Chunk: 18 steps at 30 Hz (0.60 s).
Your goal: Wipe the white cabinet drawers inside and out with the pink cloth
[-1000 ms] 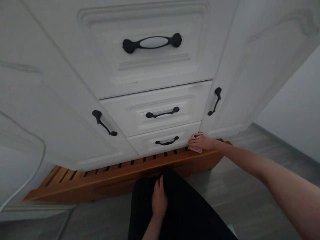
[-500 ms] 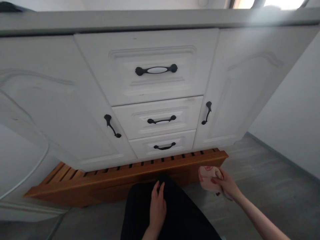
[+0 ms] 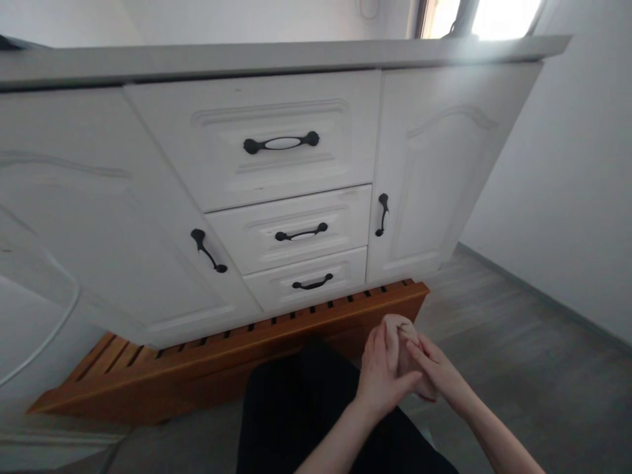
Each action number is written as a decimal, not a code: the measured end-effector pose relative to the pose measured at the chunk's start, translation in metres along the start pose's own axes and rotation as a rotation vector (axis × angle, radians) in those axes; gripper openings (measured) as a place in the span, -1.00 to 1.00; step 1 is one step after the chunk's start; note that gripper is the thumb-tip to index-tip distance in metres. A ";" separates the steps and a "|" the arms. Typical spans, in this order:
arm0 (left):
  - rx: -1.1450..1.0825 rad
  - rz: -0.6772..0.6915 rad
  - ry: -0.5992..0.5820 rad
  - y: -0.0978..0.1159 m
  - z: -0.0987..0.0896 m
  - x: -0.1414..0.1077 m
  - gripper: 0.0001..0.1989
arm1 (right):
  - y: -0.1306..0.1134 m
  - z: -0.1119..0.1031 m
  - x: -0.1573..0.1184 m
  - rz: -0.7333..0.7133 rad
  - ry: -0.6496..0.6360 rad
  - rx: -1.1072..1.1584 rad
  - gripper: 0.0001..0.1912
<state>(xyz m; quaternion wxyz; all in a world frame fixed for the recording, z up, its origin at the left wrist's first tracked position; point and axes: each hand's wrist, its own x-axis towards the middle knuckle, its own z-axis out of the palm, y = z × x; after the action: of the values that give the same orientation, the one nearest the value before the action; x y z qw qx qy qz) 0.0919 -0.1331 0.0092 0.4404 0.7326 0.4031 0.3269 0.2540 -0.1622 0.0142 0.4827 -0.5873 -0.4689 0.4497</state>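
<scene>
A folded pale pink cloth point(image 3: 403, 352) is between my two hands, low and right of centre, just in front of the wooden base's right end. My left hand point(image 3: 379, 378) lies along the cloth's left side, fingers pointing up and thumb reaching across its lower part. From the right, my right hand point(image 3: 438, 370) grips it with the thumb on the near face. Its other fingers are partly hidden behind the cloth.
A white cabinet point(image 3: 291, 174) with three closed drawers and side doors stands ahead on a slatted wooden base point(image 3: 217, 362). A grey countertop point(image 3: 222, 62) runs above. My dark-clothed leg point(image 3: 296, 408) is below. A pale cable point(image 3: 54, 336) hangs left; grey floor point(image 3: 503, 329) lies right.
My left hand has moved right from my leg and now holds the cloth. My right hand has brought the cloth slightly left. The view has shifted to the right.
</scene>
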 end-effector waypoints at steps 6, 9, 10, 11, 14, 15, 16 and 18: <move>0.042 0.033 0.012 0.000 -0.031 0.026 -0.69 | -0.004 -0.035 -0.003 -0.087 0.051 -0.451 -0.64; 0.155 -0.049 -0.032 -0.004 -0.048 0.039 -0.74 | 0.008 -0.045 -0.006 0.021 0.171 -0.640 -0.69; 0.169 -0.069 -0.051 -0.005 -0.051 0.043 -0.73 | 0.012 -0.046 -0.007 0.079 0.192 -0.691 -0.70; 0.175 -0.083 -0.078 -0.006 -0.054 0.046 -0.73 | 0.017 -0.047 -0.007 0.137 0.209 -0.737 -0.68; 0.199 -0.124 -0.172 -0.004 -0.055 0.053 -0.78 | 0.030 -0.048 -0.006 0.264 0.262 -0.787 -0.60; 0.208 -0.131 -0.197 -0.002 -0.053 0.054 -0.78 | 0.034 -0.048 -0.005 0.284 0.281 -0.765 -0.60; 0.221 -0.133 -0.208 0.002 -0.050 0.053 -0.79 | 0.038 -0.047 -0.004 0.299 0.300 -0.705 -0.61; 0.246 -0.129 -0.184 0.010 -0.039 0.046 -0.83 | 0.045 -0.041 -0.002 0.314 0.314 -0.533 -0.66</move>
<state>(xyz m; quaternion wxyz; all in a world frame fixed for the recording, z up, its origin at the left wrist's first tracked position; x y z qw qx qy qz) 0.0835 -0.0805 0.0397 0.4026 0.7804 0.4442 0.1777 0.2993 -0.1744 -0.0244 0.3035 -0.8196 -0.3939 0.2845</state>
